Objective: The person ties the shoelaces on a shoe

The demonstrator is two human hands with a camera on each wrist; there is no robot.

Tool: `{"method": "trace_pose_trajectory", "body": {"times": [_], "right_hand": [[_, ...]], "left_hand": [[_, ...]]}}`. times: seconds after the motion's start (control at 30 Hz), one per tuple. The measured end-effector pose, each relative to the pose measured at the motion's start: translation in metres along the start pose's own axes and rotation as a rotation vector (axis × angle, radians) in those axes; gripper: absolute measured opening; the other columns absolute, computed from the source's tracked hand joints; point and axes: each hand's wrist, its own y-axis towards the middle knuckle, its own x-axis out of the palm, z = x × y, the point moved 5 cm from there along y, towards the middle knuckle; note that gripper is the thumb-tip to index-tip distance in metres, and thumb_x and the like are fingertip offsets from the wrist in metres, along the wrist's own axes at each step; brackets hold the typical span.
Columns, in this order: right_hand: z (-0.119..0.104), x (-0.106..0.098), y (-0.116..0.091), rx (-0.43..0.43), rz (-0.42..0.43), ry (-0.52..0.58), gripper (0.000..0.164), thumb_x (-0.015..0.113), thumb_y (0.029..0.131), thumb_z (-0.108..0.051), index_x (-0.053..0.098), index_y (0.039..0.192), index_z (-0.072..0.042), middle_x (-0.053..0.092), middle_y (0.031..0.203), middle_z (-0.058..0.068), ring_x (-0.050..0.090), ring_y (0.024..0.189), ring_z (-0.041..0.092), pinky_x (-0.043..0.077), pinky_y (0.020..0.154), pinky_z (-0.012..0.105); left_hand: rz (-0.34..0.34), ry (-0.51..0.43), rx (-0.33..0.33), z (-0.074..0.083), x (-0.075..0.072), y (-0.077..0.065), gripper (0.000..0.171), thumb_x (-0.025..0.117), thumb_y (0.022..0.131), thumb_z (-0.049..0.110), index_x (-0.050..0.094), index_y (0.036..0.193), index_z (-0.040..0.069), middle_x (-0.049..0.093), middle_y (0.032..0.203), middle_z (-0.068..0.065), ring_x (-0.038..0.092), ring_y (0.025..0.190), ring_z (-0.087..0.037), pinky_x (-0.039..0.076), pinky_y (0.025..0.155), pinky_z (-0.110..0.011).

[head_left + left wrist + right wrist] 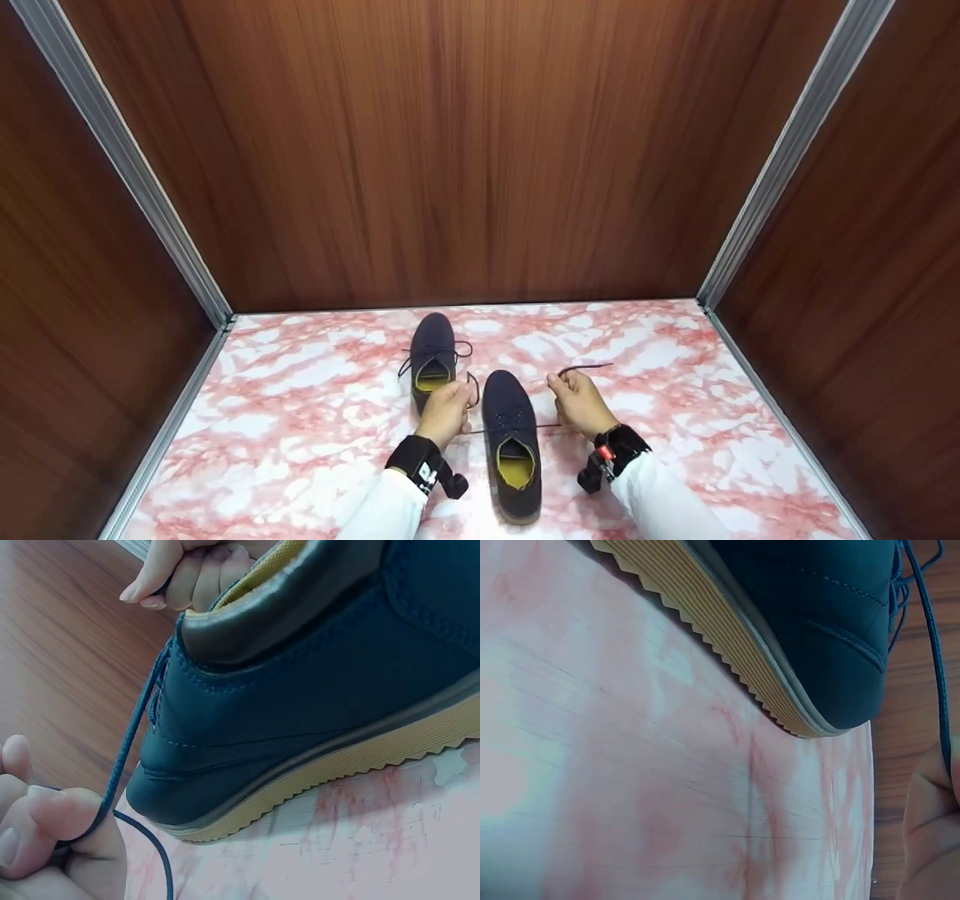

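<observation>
A dark navy shoe (508, 401) with a yellow lining stands on the table between my hands, toe pointing away. Its lace stretches out to both sides. To the left, my left hand (448, 411) grips one lace end (129, 739), and the loose tip curls past the fingers. On the other side my right hand (581, 403) pinches the opposite lace end (935, 652), its tip trailing off to the right. In the left wrist view the lace runs taut from the shoe's eyelets. The right wrist view shows only part of the right hand at its edge.
A second navy shoe (433, 341), its laces tied in a bow, stands farther back on the left, partly behind my left hand. The red-and-white marbled table (300, 420) is bounded by brown wood-grain panels (450, 150) with metal edge strips (795, 135).
</observation>
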Motion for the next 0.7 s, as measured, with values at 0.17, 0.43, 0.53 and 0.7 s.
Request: {"method": "trace_pose_trajectory", "body": {"times": [0.17,0.43,0.53,0.7], "right_hand": [[0.004,-0.003,0.000,0.019,0.024,0.013,0.027,0.050,0.110,-0.017,0.046,0.085,-0.008,0.035,0.054,-0.009,0.029,0.044,0.007,0.025,0.041,0.022],[0.010,-0.002,0.001,0.023,0.041,-0.004,0.030,0.053,0.110,-0.021,0.047,0.082,-0.009,0.035,0.053,-0.010,0.030,0.043,0.004,0.025,0.041,0.020],[0.013,-0.002,0.002,0.032,0.044,-0.012,0.032,0.054,0.110,-0.022,0.047,0.081,-0.009,0.035,0.054,-0.009,0.030,0.044,0.005,0.025,0.042,0.021],[0.016,-0.001,0.002,0.034,0.040,-0.032,0.030,0.054,0.110,-0.022,0.048,0.083,-0.009,0.035,0.053,-0.009,0.031,0.044,0.005,0.026,0.043,0.020]], "left_hand": [[0.009,0.002,0.000,-0.003,0.000,0.000,0.028,0.052,0.105,0.016,0.055,0.085,-0.003,0.039,0.056,0.008,0.039,0.048,-0.007,0.042,0.048,-0.022],[0.015,-0.033,-0.036,-0.012,-0.001,-0.001,0.029,0.051,0.106,0.015,0.055,0.088,-0.006,0.038,0.053,0.008,0.039,0.045,-0.007,0.039,0.045,-0.022],[0.008,-0.060,-0.039,-0.016,-0.001,-0.002,0.031,0.050,0.106,0.014,0.051,0.094,-0.014,0.037,0.053,0.009,0.036,0.045,-0.006,0.038,0.045,-0.021],[-0.012,-0.062,-0.029,-0.020,0.000,-0.003,0.034,0.048,0.107,0.013,0.046,0.102,-0.020,0.034,0.054,0.010,0.034,0.046,-0.005,0.038,0.046,-0.020]]}}
